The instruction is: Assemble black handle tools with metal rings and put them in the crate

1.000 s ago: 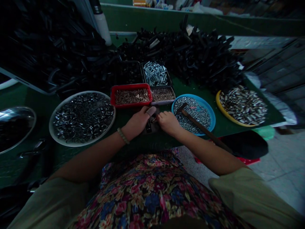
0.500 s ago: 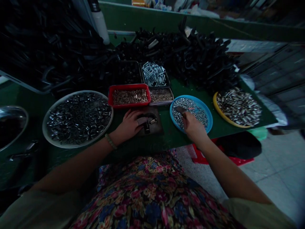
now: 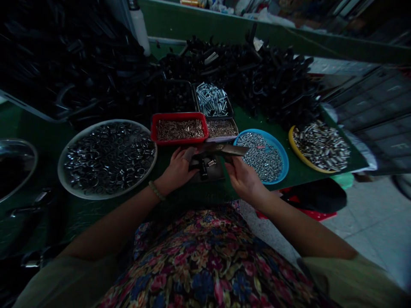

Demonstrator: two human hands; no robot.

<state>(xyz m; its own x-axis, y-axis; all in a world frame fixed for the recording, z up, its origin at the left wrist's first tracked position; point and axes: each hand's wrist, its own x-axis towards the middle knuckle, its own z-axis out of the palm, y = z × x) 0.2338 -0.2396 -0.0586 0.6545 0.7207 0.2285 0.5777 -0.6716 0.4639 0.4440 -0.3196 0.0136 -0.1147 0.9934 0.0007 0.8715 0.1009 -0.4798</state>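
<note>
The left hand (image 3: 177,169), a beaded bracelet (image 3: 156,191) at its wrist, grasps a black part (image 3: 203,170) by its left side, thumb and fingers closed about the edge. That part lies on a flat metal plate (image 3: 216,173) near the front edge of the green bench (image 3: 192,191), with a shiny threaded piece (image 3: 212,162) showing at its right. The right hand (image 3: 245,177) grips a hammer (image 3: 229,149), which is blurred and reaches leftward above the far side of the plate; whether it touches anything below cannot be told. Just beyond stands a red tray (image 3: 179,141) of thin metal pins, with a smaller tray of tiny pieces touching its right side and silvery bolts (image 3: 212,99) behind. A white tray (image 3: 156,152) of metal rings sits to the left; a blue tray (image 3: 285,164) of small nut-like pieces lies just beside the right hand.
</note>
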